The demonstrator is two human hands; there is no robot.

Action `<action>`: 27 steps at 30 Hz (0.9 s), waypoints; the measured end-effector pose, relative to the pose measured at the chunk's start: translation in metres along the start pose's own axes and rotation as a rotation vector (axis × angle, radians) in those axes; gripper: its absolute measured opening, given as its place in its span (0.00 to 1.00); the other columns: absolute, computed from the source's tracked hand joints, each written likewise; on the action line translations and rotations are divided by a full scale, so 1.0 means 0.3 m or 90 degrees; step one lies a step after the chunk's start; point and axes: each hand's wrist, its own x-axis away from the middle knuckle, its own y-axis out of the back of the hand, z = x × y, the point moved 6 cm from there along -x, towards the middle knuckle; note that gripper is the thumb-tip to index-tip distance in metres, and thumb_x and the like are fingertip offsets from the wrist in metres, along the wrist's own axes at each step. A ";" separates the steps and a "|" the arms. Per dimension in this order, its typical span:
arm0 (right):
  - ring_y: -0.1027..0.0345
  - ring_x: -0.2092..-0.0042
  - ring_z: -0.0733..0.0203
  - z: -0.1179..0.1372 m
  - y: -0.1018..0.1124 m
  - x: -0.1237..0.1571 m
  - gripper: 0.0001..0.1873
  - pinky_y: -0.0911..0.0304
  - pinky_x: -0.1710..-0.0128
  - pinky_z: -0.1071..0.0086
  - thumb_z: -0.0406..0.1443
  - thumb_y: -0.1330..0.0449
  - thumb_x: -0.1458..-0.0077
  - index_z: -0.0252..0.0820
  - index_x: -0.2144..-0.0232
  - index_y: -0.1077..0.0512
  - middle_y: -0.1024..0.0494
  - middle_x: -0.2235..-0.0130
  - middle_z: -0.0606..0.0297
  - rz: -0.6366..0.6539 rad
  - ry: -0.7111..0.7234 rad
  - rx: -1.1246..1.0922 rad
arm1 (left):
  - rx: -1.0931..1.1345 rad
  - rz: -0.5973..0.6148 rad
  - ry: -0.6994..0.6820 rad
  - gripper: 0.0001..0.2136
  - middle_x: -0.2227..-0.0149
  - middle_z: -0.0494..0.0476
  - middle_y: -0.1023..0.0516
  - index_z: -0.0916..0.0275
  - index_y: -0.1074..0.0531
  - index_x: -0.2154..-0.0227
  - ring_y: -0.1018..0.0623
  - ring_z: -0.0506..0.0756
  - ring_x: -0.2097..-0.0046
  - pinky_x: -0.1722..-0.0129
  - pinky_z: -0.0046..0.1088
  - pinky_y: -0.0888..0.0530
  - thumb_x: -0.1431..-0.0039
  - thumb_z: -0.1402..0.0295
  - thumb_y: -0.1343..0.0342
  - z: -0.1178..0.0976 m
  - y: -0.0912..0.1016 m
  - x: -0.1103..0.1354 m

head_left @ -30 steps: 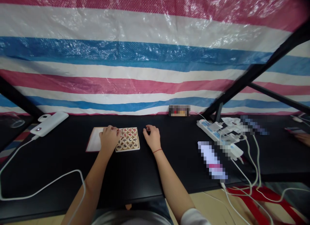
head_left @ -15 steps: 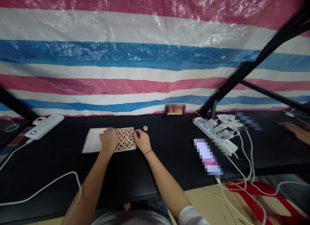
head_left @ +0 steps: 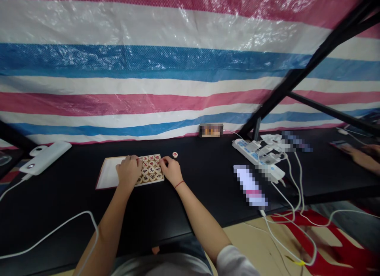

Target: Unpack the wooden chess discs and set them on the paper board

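Round Chinese chess pieces (head_left: 151, 170), with red and black characters, lie in rows inside a shallow box (head_left: 150, 183). A white-lined lid or tray (head_left: 108, 175) lies beside the box on its left. My left hand (head_left: 129, 173) bends over the left side of the pieces, its curled fingers covering some of them. At the box's right edge my right hand (head_left: 172, 173) has thumb and forefinger drawn together in a pinch; whatever is between them is too small to make out. One loose red-marked piece (head_left: 175, 154) lies on the black table just beyond my right hand.
A white device (head_left: 46, 159) with a cable stands at the left. On the right are a power strip (head_left: 249, 151) with plugs, a blurred phone (head_left: 250, 185) and trailing cables. Another person's hand (head_left: 360, 157) is at the far right. A striped sheet (head_left: 148, 86) hangs behind.
The whole view has shifted slightly. Both hands stay at the box, with only slight finger movement, and the loose piece remains on the table.
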 end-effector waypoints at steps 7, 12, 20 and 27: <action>0.29 0.70 0.63 -0.007 -0.005 -0.001 0.10 0.39 0.67 0.73 0.38 0.45 0.41 0.43 0.70 0.25 0.22 0.73 0.67 0.008 -0.005 -0.005 | 0.053 -0.017 -0.033 0.11 0.59 0.61 0.22 0.60 0.26 0.64 0.25 0.62 0.56 0.59 0.38 0.34 0.40 0.65 0.54 0.012 0.004 -0.006; 0.28 0.61 0.59 0.041 0.028 0.013 0.12 0.35 0.57 0.67 0.37 0.45 0.43 0.41 0.58 0.26 0.21 0.64 0.61 -0.070 0.081 -0.034 | 0.192 -0.091 -0.044 0.10 0.62 0.58 0.22 0.59 0.27 0.65 0.24 0.60 0.58 0.55 0.37 0.33 0.41 0.62 0.52 0.018 0.028 -0.012; 0.30 0.52 0.57 0.171 0.035 0.069 0.12 0.37 0.52 0.63 0.37 0.45 0.40 0.45 0.55 0.27 0.22 0.54 0.60 -0.042 0.298 -0.042 | 0.613 0.038 -0.074 0.14 0.65 0.53 0.22 0.60 0.28 0.66 0.24 0.54 0.61 0.59 0.29 0.28 0.48 0.54 0.45 -0.023 -0.051 0.004; 0.30 0.54 0.58 0.112 0.098 0.025 0.09 0.37 0.51 0.64 0.35 0.45 0.41 0.44 0.60 0.26 0.21 0.56 0.60 -0.109 0.278 -0.044 | 0.584 0.008 -0.046 0.16 0.62 0.54 0.21 0.58 0.27 0.62 0.24 0.55 0.60 0.61 0.28 0.29 0.45 0.52 0.47 -0.004 -0.041 0.000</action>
